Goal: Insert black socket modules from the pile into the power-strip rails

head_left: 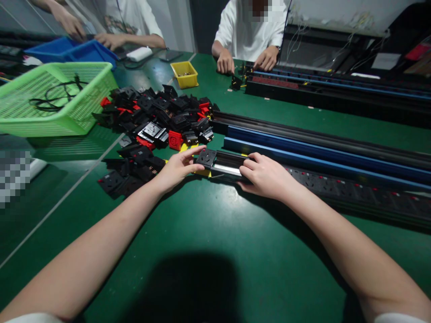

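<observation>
A long black rail with an open channel lies on the green table and runs off to the right. My left hand pinches a black plastic module at the rail's left end, thumb in front and fingers behind. A yellow piece shows under that module. My right hand is wrapped over the rail a little further right, thumb on the near side. Beyond my right hand, a row of black modules with red dots sits in the rail. A heap of loose black and red modules lies just past my left hand.
Blue rails and another black rail lie behind mine. A green basket holding black cables stands left, near a blue bin and a yellow box. Two people work across the table, one at a further rail.
</observation>
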Demonstrator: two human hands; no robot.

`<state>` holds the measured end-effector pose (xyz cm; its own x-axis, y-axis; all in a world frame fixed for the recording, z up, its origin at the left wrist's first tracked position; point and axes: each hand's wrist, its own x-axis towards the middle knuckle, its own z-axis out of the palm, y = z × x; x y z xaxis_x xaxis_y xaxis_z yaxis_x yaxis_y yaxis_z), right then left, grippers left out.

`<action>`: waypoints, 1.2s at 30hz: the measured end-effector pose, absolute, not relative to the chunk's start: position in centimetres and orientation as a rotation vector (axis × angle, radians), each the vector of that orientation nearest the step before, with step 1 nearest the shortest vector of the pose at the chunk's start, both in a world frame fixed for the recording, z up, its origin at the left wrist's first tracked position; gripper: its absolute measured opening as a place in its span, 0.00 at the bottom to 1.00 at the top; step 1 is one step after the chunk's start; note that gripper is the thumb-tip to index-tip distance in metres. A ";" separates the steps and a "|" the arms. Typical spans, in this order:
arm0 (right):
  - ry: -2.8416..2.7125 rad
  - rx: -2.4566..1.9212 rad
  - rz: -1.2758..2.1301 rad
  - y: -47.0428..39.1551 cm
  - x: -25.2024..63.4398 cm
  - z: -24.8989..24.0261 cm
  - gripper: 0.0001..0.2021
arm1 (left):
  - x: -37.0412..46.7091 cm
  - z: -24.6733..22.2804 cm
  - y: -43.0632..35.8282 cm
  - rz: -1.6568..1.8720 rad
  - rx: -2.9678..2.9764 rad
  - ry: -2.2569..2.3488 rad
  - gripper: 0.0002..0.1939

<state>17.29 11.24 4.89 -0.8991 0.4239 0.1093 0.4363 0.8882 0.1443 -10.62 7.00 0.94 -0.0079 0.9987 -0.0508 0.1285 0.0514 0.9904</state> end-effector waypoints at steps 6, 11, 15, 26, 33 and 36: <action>-2.993 -0.683 -0.257 11.3 17.2 4.9 0.12 | -9.9 0.4 7.1 1.067 1.376 1.376 0.38; -2.998 -0.689 -0.246 11.3 17.3 5.0 0.12 | -10.1 -0.1 7.1 1.031 1.493 1.477 0.37; -2.991 -0.675 -0.224 11.4 17.3 5.0 0.11 | -10.3 -0.1 7.0 1.046 1.521 1.398 0.37; -2.755 -0.736 0.113 11.6 17.7 4.9 0.31 | -9.9 0.3 6.2 0.927 1.859 1.488 0.39; -2.802 -0.790 0.135 11.8 17.7 4.8 0.40 | -9.1 0.1 5.7 0.974 1.747 1.509 0.36; -2.834 -0.792 0.103 11.8 17.7 4.9 0.37 | -9.0 -0.1 5.6 0.993 1.699 1.489 0.35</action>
<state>17.66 11.83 4.91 -0.8373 0.5196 0.1704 0.5058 0.8543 -0.1196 -9.04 5.62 -0.07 0.0630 0.9912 0.1165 0.4888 -0.1325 0.8623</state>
